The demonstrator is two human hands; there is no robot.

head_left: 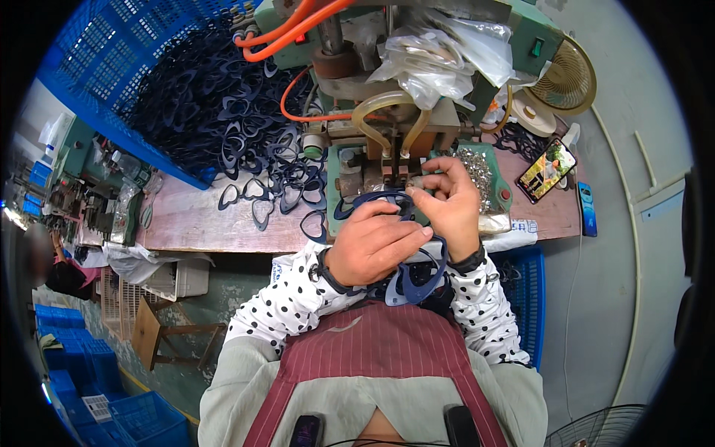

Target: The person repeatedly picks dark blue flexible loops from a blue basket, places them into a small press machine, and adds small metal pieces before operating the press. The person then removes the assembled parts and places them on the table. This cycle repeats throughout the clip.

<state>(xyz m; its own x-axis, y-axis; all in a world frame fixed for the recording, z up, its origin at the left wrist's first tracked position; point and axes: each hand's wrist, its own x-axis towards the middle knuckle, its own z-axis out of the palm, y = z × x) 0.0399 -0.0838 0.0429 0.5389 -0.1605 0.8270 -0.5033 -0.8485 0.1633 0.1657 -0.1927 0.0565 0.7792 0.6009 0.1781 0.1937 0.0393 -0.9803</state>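
- Nearest, at the bottom centre of the frame, the person wears a striped maroon apron [372, 335] and dotted white sleeves [275, 305].
- Just above the apron, several dark blue loops [424, 277] hang in a cluster below the hands.
- At the centre, the left hand [376, 249] lies palm down, its grip closed around a dark blue heart-shaped loop [376, 196], which sits directly beneath the press head; the thumb is hidden.
- Right of it, the right hand [453, 208] has its thumb and forefinger tips drawn close together beside the press head, the other fingers bent; whether that grip has hold of a small part cannot be told.
- Above the hands stands the green and metal press [439, 119], with a tray of small shiny metal bits [477, 175] at its right side.
- Left of centre, more loops [287, 182] lie scattered on the desk [186, 223], running up into a heap in a blue crate [82, 56] at the upper left.
- Toward the right edge are two phones [547, 171], one lit; beyond them, at the upper right, is a round fan [564, 74].
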